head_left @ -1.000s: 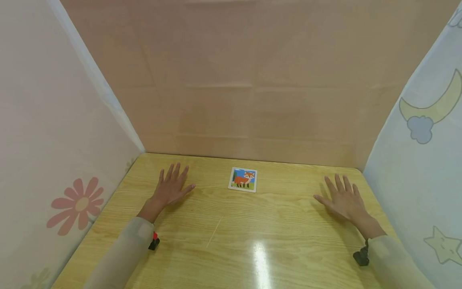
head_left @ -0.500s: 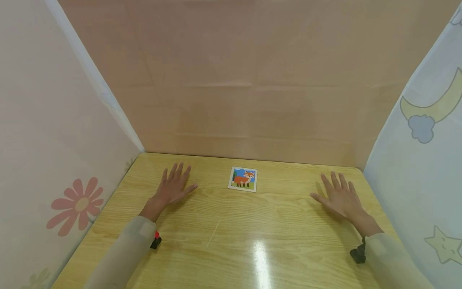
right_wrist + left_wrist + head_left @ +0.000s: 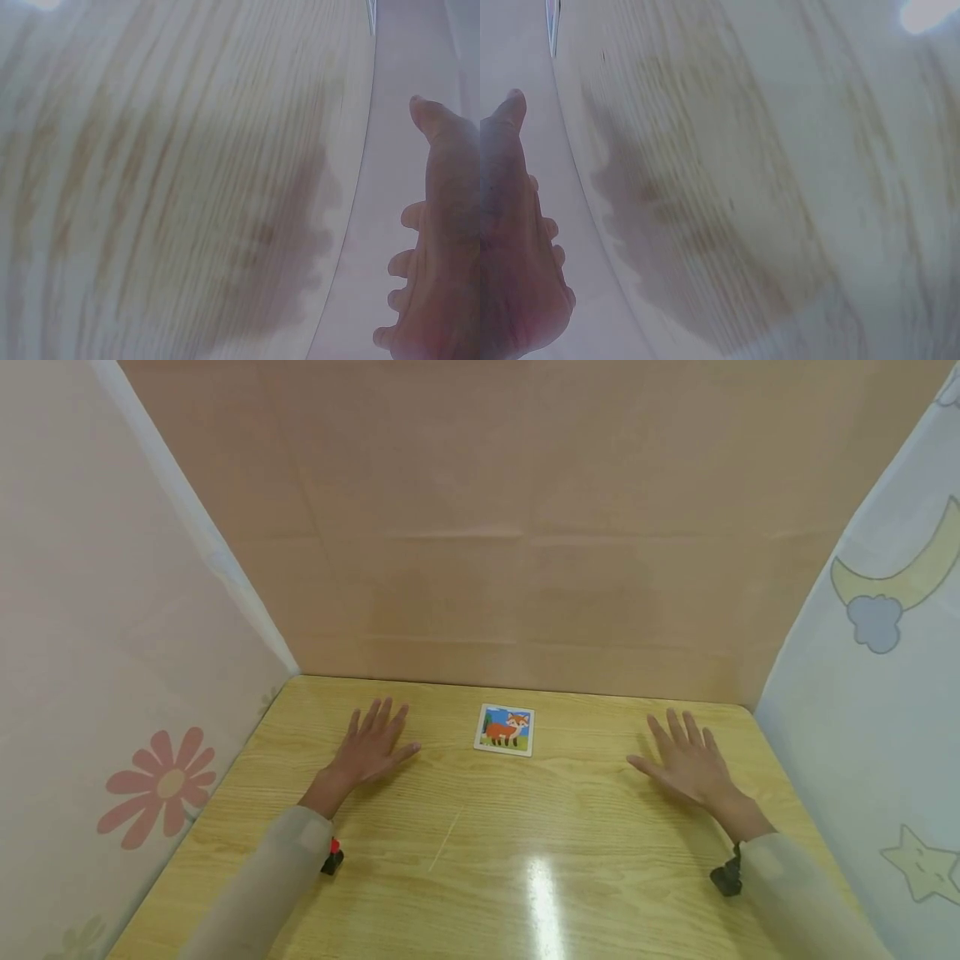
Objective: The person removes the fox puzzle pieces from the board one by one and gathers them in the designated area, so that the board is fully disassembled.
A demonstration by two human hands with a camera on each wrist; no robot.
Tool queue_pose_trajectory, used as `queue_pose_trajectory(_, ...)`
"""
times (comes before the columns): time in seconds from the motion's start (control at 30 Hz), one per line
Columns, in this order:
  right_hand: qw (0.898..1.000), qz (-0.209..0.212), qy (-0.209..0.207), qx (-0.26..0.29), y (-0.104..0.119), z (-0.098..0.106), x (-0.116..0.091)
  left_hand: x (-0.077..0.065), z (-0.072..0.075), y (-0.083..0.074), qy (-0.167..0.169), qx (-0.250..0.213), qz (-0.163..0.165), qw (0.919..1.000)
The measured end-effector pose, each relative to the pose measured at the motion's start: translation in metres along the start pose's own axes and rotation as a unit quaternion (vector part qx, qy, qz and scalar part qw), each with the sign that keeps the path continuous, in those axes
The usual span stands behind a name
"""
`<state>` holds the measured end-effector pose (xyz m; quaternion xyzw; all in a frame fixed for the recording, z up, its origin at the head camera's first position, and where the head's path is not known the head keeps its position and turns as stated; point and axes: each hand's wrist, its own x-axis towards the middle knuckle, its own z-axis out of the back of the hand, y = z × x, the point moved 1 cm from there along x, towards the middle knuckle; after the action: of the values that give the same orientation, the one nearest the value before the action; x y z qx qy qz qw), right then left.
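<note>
A square picture tile (image 3: 504, 730) with a fox on it and a pale border lies flat near the back of the wooden table (image 3: 495, 827). To its left is my left hand (image 3: 370, 752), palm down with fingers spread, holding nothing. On the tile's other side my right hand (image 3: 688, 764) is spread the same way, also holding nothing and farther from the tile. Both wrist views show a hand raised above the tabletop, with its shadow on the wood. Only a sliver of the tile shows at the top of each wrist view.
A tan backdrop (image 3: 517, 568) rises behind the table's back edge. Pale cloth walls stand on both sides, a pink flower (image 3: 170, 783) printed on the left one and a yellow moon (image 3: 900, 585) on the right. Small dark devices hang under both wrists.
Both hands have moved inward toward the tile, the right one farther than the left. Their fingers stay spread. The fox tile has stayed in place on the table.
</note>
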<state>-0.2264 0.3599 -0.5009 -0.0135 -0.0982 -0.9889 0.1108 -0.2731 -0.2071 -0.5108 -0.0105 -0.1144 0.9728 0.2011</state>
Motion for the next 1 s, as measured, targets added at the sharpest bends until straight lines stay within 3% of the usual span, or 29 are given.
queue_pose_trajectory(0.4,1.0,0.016,0.0,-0.012,0.023,-0.002,0.011,0.014,-0.01,-0.009,-0.018,-0.006,-0.031,0.9994)
queue_pose_trajectory(1.0,0.999,0.047,0.007,-0.001,0.058,-0.019,0.029,0.029,-0.017,-0.042,0.009,-0.026,-0.049,0.9984)
